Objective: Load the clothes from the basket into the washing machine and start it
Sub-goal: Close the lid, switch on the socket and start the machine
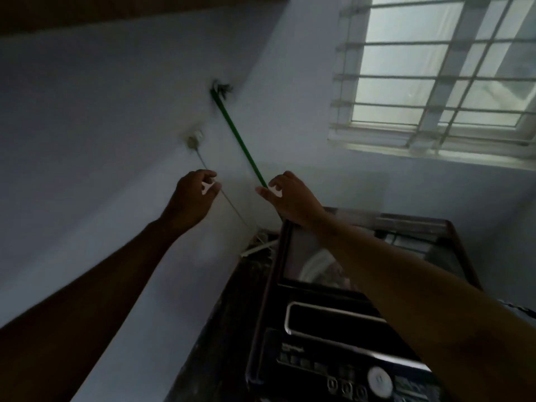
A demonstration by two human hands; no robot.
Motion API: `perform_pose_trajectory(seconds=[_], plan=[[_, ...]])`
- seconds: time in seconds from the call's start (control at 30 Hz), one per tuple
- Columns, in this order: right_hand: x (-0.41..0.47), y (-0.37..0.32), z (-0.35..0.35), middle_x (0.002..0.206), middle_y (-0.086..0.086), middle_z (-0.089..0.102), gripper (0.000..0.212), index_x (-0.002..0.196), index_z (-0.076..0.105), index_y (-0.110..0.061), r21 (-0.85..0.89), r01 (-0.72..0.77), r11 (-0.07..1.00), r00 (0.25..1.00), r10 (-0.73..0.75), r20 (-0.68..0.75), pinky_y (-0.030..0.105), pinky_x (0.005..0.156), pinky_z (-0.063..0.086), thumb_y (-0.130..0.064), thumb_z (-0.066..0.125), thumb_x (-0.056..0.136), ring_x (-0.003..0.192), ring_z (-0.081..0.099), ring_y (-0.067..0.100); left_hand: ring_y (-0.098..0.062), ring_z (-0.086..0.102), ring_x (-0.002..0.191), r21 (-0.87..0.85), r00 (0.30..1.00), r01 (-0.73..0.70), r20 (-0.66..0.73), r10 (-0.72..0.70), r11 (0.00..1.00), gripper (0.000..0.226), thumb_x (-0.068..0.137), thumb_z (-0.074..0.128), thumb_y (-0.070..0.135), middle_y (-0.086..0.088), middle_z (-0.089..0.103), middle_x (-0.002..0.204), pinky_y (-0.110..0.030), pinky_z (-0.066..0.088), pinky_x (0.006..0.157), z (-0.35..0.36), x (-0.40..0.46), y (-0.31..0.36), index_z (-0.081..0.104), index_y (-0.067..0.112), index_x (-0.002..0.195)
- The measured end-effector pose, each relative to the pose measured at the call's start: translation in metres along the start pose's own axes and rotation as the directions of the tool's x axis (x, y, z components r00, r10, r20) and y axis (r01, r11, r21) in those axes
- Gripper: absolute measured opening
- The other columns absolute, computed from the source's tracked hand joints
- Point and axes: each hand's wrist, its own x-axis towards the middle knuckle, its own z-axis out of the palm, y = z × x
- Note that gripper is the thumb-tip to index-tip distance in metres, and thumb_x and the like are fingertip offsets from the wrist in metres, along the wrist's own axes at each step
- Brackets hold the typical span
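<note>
Both arms are up and stretched toward the pale blue wall (87,111), the view tilted and dim. The left hand (193,198) has its fingers curled with a small white piece at the fingertips, right where a thin grey cord (232,206) runs down from a pale wall socket (195,139); whether it actually grips the cord, I cannot tell. The right hand (290,198) reaches out beside it, fingers bent, a white piece at its fingertips too, near the lower end of a slim green rod (240,140) leaning against the wall; its grip is likewise unclear. Under the right forearm sits the dark top-loading washing machine (313,329), lower right of the view, its glass lid (307,256) down with the white drum rim showing through. A chrome handle (319,309) crosses the front, and below it the control panel with a round white button (379,380). A barred window (435,76) glows top right. No basket or clothes in sight.
</note>
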Motion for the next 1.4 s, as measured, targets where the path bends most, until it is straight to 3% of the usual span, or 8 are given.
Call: perform_pose_trajectory(seconds=[0.27, 0.43, 0.83, 1.0, 1.07, 1.13, 1.27, 1.4], plan=[[0.096, -0.027, 0.032, 0.127, 0.005, 0.053, 0.060, 0.129, 0.053, -0.015, 0.023, 0.014, 1.000, 0.994, -0.016, 0.106, 0.031, 0.094, 0.042, -0.059, 0.056, 0.088, 0.115, 0.053, 0.021, -0.028, 0.048, 0.118, 0.237, 1.000, 0.025, 0.012, -0.028, 0.971, 0.041, 0.092, 0.060, 0.029, -0.007, 0.051, 0.129, -0.047, 0.045, 0.099, -0.046, 0.064, -0.043, 0.052, 0.019, 0.131], [0.151, -0.042, 0.073, 0.130, 0.005, 0.052, 0.054, 0.132, 0.052, -0.014, 0.086, 0.004, 0.996, 0.988, -0.018, 0.155, 0.025, 0.090, 0.040, -0.044, 0.063, 0.089, 0.114, 0.055, 0.020, -0.026, 0.044, 0.123, 0.371, 0.994, 0.103, 0.004, -0.113, 0.923, 0.047, 0.092, 0.061, 0.033, -0.007, 0.049, 0.133, -0.041, 0.042, 0.101, -0.054, 0.099, -0.075, 0.046, 0.021, 0.135], [0.301, -0.071, 0.178, 0.143, 0.005, 0.046, 0.062, 0.142, 0.040, -0.014, 0.259, 0.012, 0.966, 0.961, -0.083, 0.265, 0.037, 0.106, 0.043, -0.036, 0.063, 0.089, 0.127, 0.049, 0.021, -0.020, 0.045, 0.126, 0.592, 0.997, -0.069, 0.077, 0.028, 0.803, 0.048, 0.094, 0.058, 0.036, 0.001, 0.048, 0.138, -0.037, 0.036, 0.104, -0.052, 0.220, -0.168, 0.044, 0.022, 0.138], [0.358, -0.061, 0.213, 0.143, 0.006, 0.046, 0.069, 0.146, 0.038, -0.015, 0.385, -0.091, 0.918, 0.964, -0.015, 0.264, 0.033, 0.104, 0.043, -0.025, 0.069, 0.084, 0.127, 0.048, 0.022, -0.026, 0.067, 0.101, 0.757, 0.946, -0.317, 0.209, 0.249, 0.572, 0.054, 0.068, 0.084, 0.029, -0.003, 0.068, 0.113, -0.044, 0.051, 0.089, -0.042, 0.260, -0.215, 0.065, 0.018, 0.118], [0.377, -0.052, 0.227, 0.142, 0.009, 0.048, 0.070, 0.144, 0.042, -0.015, 0.453, -0.170, 0.875, 0.964, 0.052, 0.260, 0.034, 0.100, 0.046, -0.018, 0.072, 0.081, 0.124, 0.052, 0.024, -0.025, 0.068, 0.097, 0.792, 0.925, -0.352, 0.214, 0.313, 0.498, 0.056, 0.062, 0.083, 0.035, -0.002, 0.069, 0.110, -0.040, 0.046, 0.091, -0.032, 0.277, -0.227, 0.068, 0.018, 0.113], [0.392, -0.052, 0.237, 0.139, 0.011, 0.050, 0.070, 0.142, 0.043, -0.010, 0.477, -0.184, 0.860, 0.962, 0.058, 0.268, 0.033, 0.097, 0.047, -0.010, 0.073, 0.079, 0.121, 0.054, 0.027, -0.025, 0.059, 0.116, 0.795, 0.927, -0.374, 0.317, 0.198, 0.478, 0.069, 0.068, 0.072, 0.044, -0.004, 0.060, 0.130, -0.038, 0.030, 0.097, -0.022, 0.289, -0.237, 0.059, 0.016, 0.129], [0.411, -0.056, 0.251, 0.120, -0.004, 0.056, 0.059, 0.131, 0.045, -0.010, 0.563, -0.145, 0.814, 0.968, 0.000, 0.250, 0.028, 0.079, 0.048, -0.001, 0.067, 0.077, 0.109, 0.058, 0.020, -0.023, 0.011, 0.148, 0.838, 0.915, -0.310, 0.391, -0.096, 0.450, 0.097, 0.082, 0.057, 0.057, -0.004, 0.005, 0.163, -0.044, 0.010, 0.115, 0.011, 0.307, -0.238, 0.009, 0.015, 0.155], [0.442, -0.062, 0.259, 0.103, 0.002, 0.055, 0.040, 0.132, 0.042, -0.009, 0.712, -0.241, 0.660, 0.953, 0.023, 0.302, 0.032, 0.069, 0.053, -0.016, 0.053, 0.094, 0.092, 0.062, 0.021, -0.023, 0.013, 0.146, 0.831, 0.932, -0.278, 0.355, -0.074, 0.481, 0.094, 0.085, 0.059, 0.049, -0.004, 0.004, 0.163, -0.038, 0.011, 0.114, 0.020, 0.325, -0.232, 0.008, 0.014, 0.155]])
